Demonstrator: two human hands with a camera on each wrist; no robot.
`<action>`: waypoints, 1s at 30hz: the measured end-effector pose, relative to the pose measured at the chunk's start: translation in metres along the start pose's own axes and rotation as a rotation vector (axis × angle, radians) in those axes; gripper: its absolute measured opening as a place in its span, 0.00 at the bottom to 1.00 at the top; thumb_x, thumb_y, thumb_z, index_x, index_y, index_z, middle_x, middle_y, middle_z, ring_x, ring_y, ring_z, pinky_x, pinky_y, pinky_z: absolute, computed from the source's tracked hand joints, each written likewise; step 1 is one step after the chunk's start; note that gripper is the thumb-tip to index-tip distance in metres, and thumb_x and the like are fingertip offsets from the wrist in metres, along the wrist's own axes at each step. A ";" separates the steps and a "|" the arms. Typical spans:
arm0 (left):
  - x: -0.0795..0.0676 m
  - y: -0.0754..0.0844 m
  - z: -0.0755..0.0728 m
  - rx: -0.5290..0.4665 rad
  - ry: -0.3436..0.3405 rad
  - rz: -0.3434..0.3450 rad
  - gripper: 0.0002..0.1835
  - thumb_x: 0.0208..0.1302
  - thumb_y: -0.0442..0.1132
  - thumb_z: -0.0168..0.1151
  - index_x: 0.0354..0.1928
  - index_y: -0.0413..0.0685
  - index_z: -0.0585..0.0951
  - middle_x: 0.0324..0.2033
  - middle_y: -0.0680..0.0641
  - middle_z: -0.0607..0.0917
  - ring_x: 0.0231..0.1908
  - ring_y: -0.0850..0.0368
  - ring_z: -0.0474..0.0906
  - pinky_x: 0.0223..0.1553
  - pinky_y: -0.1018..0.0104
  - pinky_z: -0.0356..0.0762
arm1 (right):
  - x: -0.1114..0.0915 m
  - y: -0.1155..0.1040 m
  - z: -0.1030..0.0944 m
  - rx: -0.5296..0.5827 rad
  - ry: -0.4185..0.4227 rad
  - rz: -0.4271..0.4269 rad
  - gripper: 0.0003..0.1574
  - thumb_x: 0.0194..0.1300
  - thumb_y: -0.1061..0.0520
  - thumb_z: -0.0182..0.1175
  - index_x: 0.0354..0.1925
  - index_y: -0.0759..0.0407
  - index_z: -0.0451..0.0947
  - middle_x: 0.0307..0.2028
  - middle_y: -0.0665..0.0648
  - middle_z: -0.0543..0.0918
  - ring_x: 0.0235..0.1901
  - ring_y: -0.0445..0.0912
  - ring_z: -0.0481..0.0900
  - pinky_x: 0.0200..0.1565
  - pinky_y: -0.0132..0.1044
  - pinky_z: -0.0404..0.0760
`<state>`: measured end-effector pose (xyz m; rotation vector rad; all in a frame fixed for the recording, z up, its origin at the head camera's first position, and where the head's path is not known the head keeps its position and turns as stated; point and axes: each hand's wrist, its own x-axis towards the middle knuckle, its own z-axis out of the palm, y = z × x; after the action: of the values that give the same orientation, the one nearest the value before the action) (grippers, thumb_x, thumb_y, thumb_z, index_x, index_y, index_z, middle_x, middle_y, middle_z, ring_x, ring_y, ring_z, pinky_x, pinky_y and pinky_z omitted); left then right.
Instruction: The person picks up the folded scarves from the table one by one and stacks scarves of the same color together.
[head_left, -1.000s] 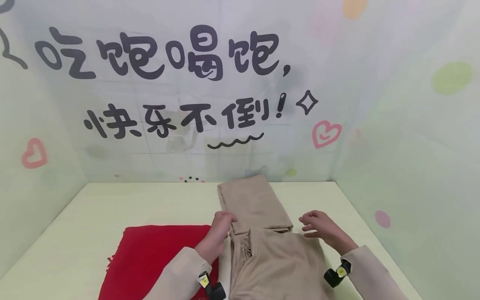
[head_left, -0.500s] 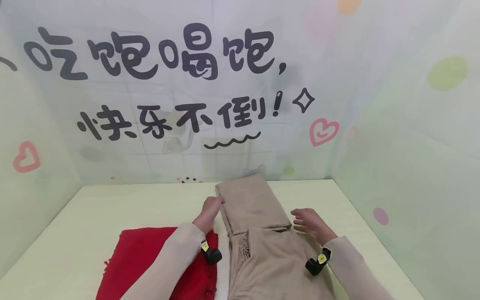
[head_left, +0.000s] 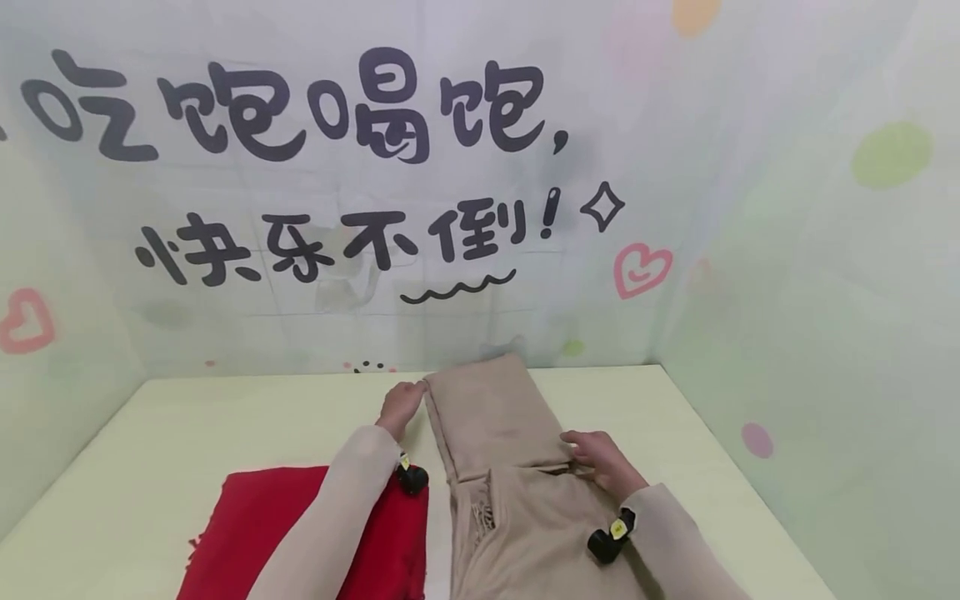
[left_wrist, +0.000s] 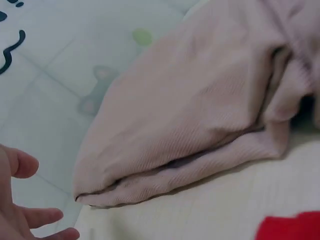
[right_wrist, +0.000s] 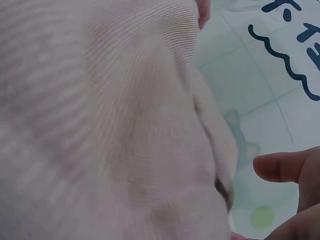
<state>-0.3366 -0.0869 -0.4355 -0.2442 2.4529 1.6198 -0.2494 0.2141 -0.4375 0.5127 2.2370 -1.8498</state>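
Observation:
A beige fringed scarf (head_left: pixel 497 417), its far part folded into a flat panel, lies lengthwise on the table; a bit of fringe (head_left: pixel 482 510) shows in a fold. My left hand (head_left: pixel 401 408) is at the panel's far left corner. In the left wrist view its thumb and fingers (left_wrist: pixel 42 217) are spread beside the scarf's folded corner, holding nothing. At the panel's near right corner is my right hand (head_left: pixel 602 462), fingertips right at the edge. The right wrist view shows its thumb (right_wrist: pixel 280 167) straight, with the scarf (right_wrist: pixel 150 125) filling the left side.
A red fringed cloth (head_left: pixel 262 517) lies to the left of the scarf, partly under my left sleeve (head_left: pixel 330 517). The pale table (head_left: pixel 247 417) ends at a printed back wall (head_left: pixel 315 333). Another wall (head_left: pixel 810 400) closes the right side.
My left hand has moved away from me along the scarf's left edge to its far corner. My right hand has come left to the panel's right edge. The head view has shifted slightly.

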 end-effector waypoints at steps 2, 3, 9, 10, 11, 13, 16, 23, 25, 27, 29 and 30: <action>0.007 -0.002 -0.001 0.028 0.010 0.019 0.34 0.69 0.50 0.38 0.69 0.32 0.56 0.68 0.29 0.58 0.67 0.33 0.56 0.67 0.42 0.56 | -0.002 -0.001 0.004 -0.035 0.005 -0.027 0.14 0.60 0.56 0.59 0.34 0.68 0.73 0.31 0.56 0.73 0.35 0.47 0.73 0.36 0.42 0.77; 0.011 -0.003 -0.002 0.036 0.013 0.024 0.35 0.69 0.51 0.38 0.70 0.32 0.55 0.68 0.29 0.57 0.68 0.33 0.54 0.67 0.42 0.55 | -0.002 -0.002 0.006 -0.052 0.003 -0.038 0.12 0.60 0.56 0.60 0.29 0.65 0.73 0.28 0.54 0.73 0.33 0.46 0.72 0.34 0.40 0.77; 0.028 -0.006 0.003 0.119 0.038 0.019 0.36 0.66 0.52 0.40 0.71 0.37 0.55 0.68 0.31 0.58 0.67 0.31 0.53 0.65 0.38 0.55 | -0.006 -0.001 0.008 -0.129 0.017 -0.045 0.13 0.58 0.56 0.62 0.22 0.62 0.74 0.25 0.52 0.74 0.29 0.44 0.72 0.31 0.36 0.74; 0.031 -0.007 0.006 0.143 0.036 0.022 0.37 0.64 0.52 0.41 0.71 0.39 0.55 0.68 0.32 0.58 0.67 0.31 0.53 0.64 0.37 0.54 | -0.007 0.000 0.008 -0.134 0.022 -0.040 0.12 0.58 0.56 0.62 0.23 0.63 0.75 0.23 0.52 0.74 0.28 0.44 0.73 0.31 0.35 0.74; 0.033 -0.007 0.009 0.169 0.034 0.028 0.37 0.63 0.52 0.41 0.72 0.40 0.54 0.68 0.32 0.58 0.66 0.31 0.53 0.64 0.36 0.53 | -0.007 0.001 0.007 -0.141 0.025 -0.037 0.13 0.58 0.56 0.62 0.24 0.64 0.76 0.22 0.52 0.74 0.27 0.44 0.73 0.31 0.35 0.73; 0.039 -0.007 0.015 0.221 0.031 0.051 0.38 0.62 0.52 0.41 0.72 0.42 0.54 0.68 0.33 0.59 0.65 0.31 0.54 0.62 0.33 0.52 | -0.008 0.002 0.005 -0.158 0.034 -0.032 0.13 0.57 0.55 0.62 0.25 0.66 0.77 0.20 0.51 0.74 0.24 0.44 0.72 0.30 0.34 0.73; 0.043 -0.007 0.023 0.308 0.035 0.091 0.38 0.61 0.53 0.43 0.72 0.44 0.56 0.67 0.33 0.61 0.64 0.31 0.55 0.60 0.31 0.52 | -0.007 0.003 0.005 -0.181 0.034 -0.031 0.14 0.57 0.53 0.63 0.25 0.64 0.77 0.19 0.51 0.74 0.23 0.43 0.73 0.30 0.33 0.73; 0.037 -0.013 0.032 0.409 0.126 0.185 0.30 0.63 0.50 0.51 0.57 0.33 0.68 0.51 0.30 0.76 0.54 0.31 0.70 0.53 0.35 0.64 | -0.009 0.007 0.020 -0.183 -0.020 -0.017 0.15 0.57 0.52 0.65 0.26 0.64 0.79 0.19 0.51 0.77 0.22 0.41 0.76 0.30 0.31 0.74; 0.035 -0.015 0.034 0.406 0.147 0.200 0.28 0.62 0.50 0.54 0.53 0.31 0.69 0.46 0.30 0.78 0.49 0.32 0.74 0.51 0.37 0.67 | -0.010 0.009 0.027 -0.182 -0.060 -0.016 0.17 0.56 0.51 0.65 0.30 0.66 0.79 0.21 0.52 0.79 0.23 0.41 0.77 0.31 0.32 0.76; 0.034 -0.016 0.034 0.406 0.166 0.213 0.28 0.59 0.48 0.56 0.51 0.29 0.68 0.42 0.30 0.80 0.44 0.33 0.77 0.48 0.38 0.70 | -0.011 0.009 0.032 -0.178 -0.101 -0.025 0.20 0.56 0.51 0.66 0.36 0.69 0.79 0.26 0.54 0.80 0.26 0.42 0.78 0.33 0.34 0.78; 0.035 -0.017 0.034 0.400 0.169 0.219 0.26 0.57 0.44 0.56 0.50 0.28 0.68 0.40 0.30 0.80 0.41 0.35 0.78 0.46 0.41 0.73 | -0.010 0.009 0.035 -0.177 -0.116 -0.031 0.24 0.55 0.52 0.67 0.40 0.72 0.77 0.30 0.56 0.80 0.29 0.43 0.79 0.34 0.36 0.79; 0.036 -0.017 0.034 0.404 0.164 0.222 0.25 0.56 0.42 0.55 0.49 0.27 0.69 0.40 0.30 0.80 0.39 0.37 0.78 0.44 0.43 0.74 | -0.009 0.009 0.036 -0.173 -0.116 -0.035 0.24 0.55 0.53 0.67 0.41 0.72 0.76 0.32 0.56 0.80 0.30 0.43 0.79 0.35 0.36 0.80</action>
<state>-0.3650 -0.0630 -0.4731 -0.0448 2.9533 1.1714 -0.2403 0.1795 -0.4499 0.3303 2.3133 -1.6357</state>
